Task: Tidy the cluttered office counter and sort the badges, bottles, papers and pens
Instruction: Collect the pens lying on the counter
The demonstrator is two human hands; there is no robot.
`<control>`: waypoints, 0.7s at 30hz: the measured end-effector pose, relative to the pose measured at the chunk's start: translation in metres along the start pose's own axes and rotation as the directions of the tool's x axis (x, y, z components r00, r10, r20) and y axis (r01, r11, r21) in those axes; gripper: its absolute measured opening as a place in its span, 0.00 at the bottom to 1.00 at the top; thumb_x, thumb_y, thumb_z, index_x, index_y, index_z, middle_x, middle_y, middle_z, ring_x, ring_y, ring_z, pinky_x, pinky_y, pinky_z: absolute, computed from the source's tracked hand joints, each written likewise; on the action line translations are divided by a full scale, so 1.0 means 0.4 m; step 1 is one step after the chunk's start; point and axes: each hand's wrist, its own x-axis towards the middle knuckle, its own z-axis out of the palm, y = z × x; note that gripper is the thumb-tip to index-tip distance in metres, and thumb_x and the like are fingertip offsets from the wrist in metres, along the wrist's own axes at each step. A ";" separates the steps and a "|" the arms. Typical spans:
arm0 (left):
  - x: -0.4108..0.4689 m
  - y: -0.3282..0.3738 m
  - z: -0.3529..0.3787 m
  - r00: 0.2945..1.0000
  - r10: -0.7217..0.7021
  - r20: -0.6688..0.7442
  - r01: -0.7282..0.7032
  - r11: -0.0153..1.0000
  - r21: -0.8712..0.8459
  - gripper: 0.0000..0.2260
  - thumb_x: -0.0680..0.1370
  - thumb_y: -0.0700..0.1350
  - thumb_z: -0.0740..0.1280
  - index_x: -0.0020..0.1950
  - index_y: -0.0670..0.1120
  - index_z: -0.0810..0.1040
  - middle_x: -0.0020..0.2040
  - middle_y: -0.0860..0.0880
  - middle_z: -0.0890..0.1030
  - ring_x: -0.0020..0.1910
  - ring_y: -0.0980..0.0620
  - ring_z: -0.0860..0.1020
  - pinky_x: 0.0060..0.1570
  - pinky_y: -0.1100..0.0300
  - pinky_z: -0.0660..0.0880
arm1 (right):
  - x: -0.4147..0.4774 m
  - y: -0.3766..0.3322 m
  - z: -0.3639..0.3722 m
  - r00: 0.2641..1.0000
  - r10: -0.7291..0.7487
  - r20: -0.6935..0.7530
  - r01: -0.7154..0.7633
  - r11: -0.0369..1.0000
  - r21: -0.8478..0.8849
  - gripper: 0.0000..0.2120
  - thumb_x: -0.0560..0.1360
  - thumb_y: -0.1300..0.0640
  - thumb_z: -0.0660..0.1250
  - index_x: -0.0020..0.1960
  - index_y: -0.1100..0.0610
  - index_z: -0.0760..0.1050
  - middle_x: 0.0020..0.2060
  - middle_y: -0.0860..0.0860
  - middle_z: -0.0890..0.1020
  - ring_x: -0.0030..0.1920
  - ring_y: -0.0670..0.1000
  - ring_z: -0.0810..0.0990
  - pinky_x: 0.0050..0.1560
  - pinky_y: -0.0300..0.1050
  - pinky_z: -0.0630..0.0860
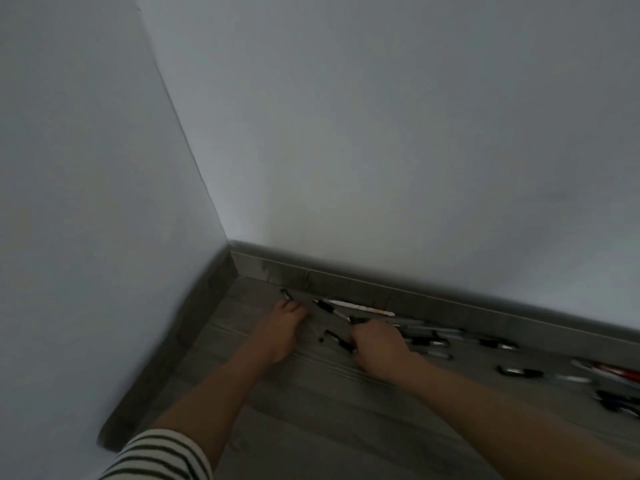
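Observation:
Several pens lie scattered along the back of a grey counter [311,410] near the wall corner. My left hand [282,329] rests on the counter with its fingers bunched around a small dark pen [286,294] whose end sticks out past them. My right hand [375,344] is closed over a bundle of dark pens [337,339], whose ends poke out to its left. A long white pen [360,307] lies against the backsplash just behind both hands. More black and silver pens [433,336] spread out to the right of my right hand.
A grey backsplash [450,306] runs along the white wall, and a side strip [180,344] meets it at the corner. At the far right edge lies a pile of dark and red items [613,379], blurred.

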 end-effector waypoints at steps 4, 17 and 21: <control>0.033 -0.013 0.022 0.993 0.093 -0.077 -0.077 0.979 0.188 0.13 0.64 0.42 0.69 0.48 0.47 0.82 0.44 0.46 0.79 0.47 0.42 0.77 0.47 0.52 0.76 | -0.046 0.040 -0.017 0.998 -0.009 0.068 0.007 0.999 0.036 0.14 0.74 0.50 0.64 0.54 0.58 0.77 0.53 0.58 0.80 0.52 0.58 0.80 0.48 0.47 0.75; 0.091 0.119 0.007 0.985 0.122 -0.121 -0.137 0.983 -0.119 0.10 0.70 0.39 0.64 0.50 0.44 0.72 0.51 0.45 0.73 0.50 0.43 0.75 0.44 0.49 0.73 | -0.056 0.219 -0.061 0.974 0.178 -0.141 -0.166 0.982 0.093 0.14 0.76 0.50 0.62 0.61 0.49 0.76 0.57 0.51 0.80 0.58 0.56 0.78 0.54 0.49 0.75; 0.107 0.125 0.021 0.990 0.136 -0.047 -0.137 0.991 -0.009 0.15 0.71 0.42 0.64 0.58 0.45 0.73 0.57 0.46 0.74 0.54 0.43 0.77 0.46 0.49 0.74 | -0.045 0.217 -0.035 0.981 0.174 -0.088 -0.176 0.984 -0.024 0.15 0.76 0.52 0.61 0.61 0.51 0.76 0.58 0.52 0.79 0.58 0.57 0.78 0.53 0.49 0.75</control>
